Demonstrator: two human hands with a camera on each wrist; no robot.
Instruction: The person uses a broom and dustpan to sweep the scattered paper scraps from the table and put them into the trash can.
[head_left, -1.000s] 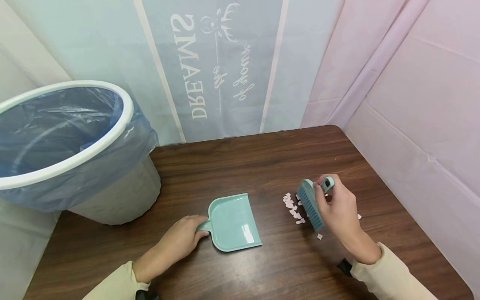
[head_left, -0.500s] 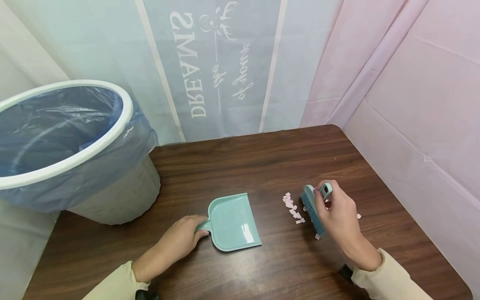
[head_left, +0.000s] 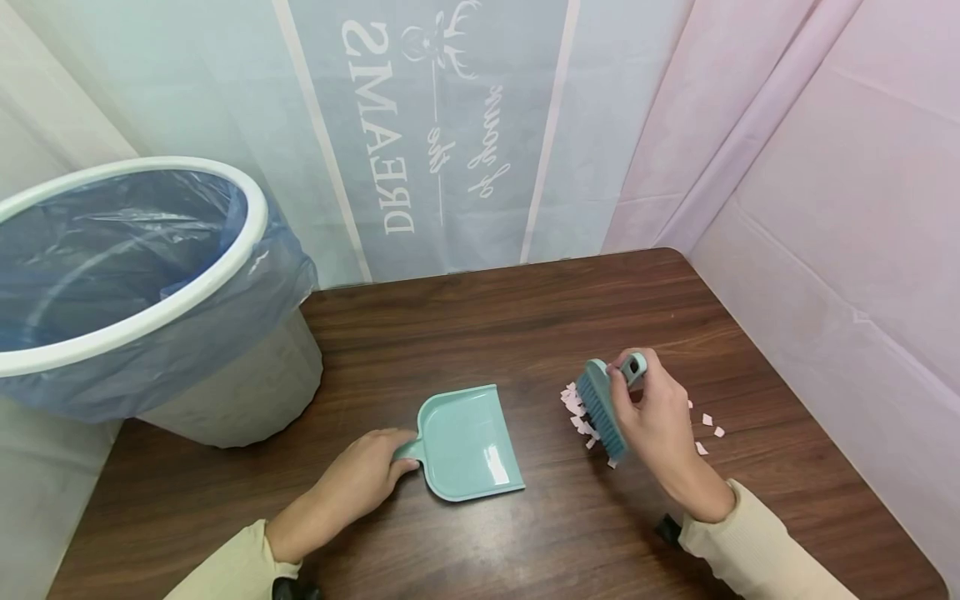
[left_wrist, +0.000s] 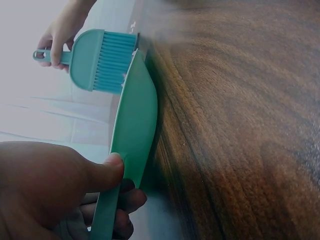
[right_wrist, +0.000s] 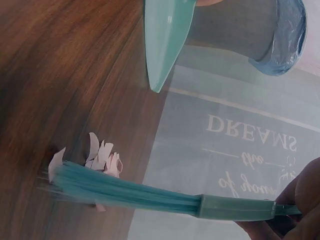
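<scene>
A mint-green dustpan [head_left: 467,446] lies on the wooden table, its straight lip facing right; the left hand [head_left: 360,482] grips its handle. In the left wrist view the thumb presses on the dustpan [left_wrist: 135,117] handle with fingers beneath. The right hand [head_left: 663,429] holds a green brush [head_left: 602,404] by its handle, bristles down on the table. White paper scraps [head_left: 576,410] lie along the brush's left side, between it and the dustpan. In the right wrist view the bristles of the brush [right_wrist: 125,192] touch paper scraps [right_wrist: 102,156].
A large bin [head_left: 247,392] with a white rim and blue liner stands at the left. Several stray scraps [head_left: 707,420] lie right of the right hand. Printed cloth [head_left: 465,225] hangs behind the table [head_left: 420,333], and a pale wall covering stands to the right.
The right hand and brush first shifted slightly right, then moved left against the scraps, pushing some a little leftward. Several scraps at the right are now uncovered. The left hand and dustpan stay put.
</scene>
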